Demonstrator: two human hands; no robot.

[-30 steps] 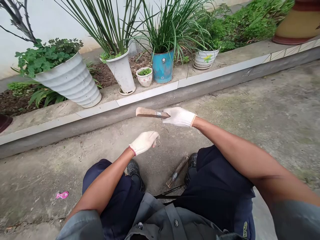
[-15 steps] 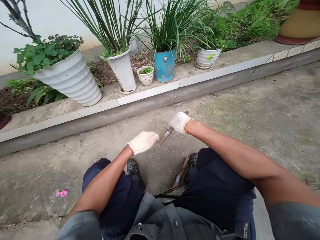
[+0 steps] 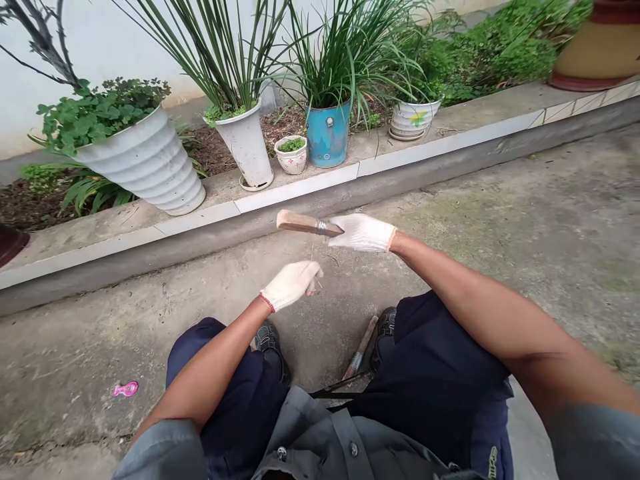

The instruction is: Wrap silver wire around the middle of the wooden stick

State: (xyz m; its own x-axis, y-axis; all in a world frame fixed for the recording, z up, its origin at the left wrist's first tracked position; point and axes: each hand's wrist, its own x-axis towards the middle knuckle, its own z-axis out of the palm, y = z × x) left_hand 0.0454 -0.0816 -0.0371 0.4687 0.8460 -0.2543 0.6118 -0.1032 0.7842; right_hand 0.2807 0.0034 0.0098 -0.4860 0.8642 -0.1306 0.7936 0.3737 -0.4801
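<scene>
My right hand (image 3: 361,232), in a white knit glove, grips one end of a flat wooden stick (image 3: 300,222) bound with a silvery band. The stick's pale, blunt end points left and is raised above the ground. Lower and to the left, my left hand (image 3: 293,283), also gloved, is closed with its fingertips pinched together. A thin straw-like strand (image 3: 313,252) pokes up from those fingers. Between my shoes lies a second wooden piece (image 3: 363,343) with a similar silvery band, its lower end near dark straps.
A low tiled ledge (image 3: 295,195) runs across the front, bearing a tilted ribbed white pot (image 3: 150,160), a tall white pot (image 3: 247,147), a small pot (image 3: 291,160) and a blue pot (image 3: 328,137). A pink object (image 3: 125,389) lies on the concrete at left.
My right hand has swung the stick up and turned it, so it now points left instead of slanting down toward my left hand. My left hand has stayed nearly in place.
</scene>
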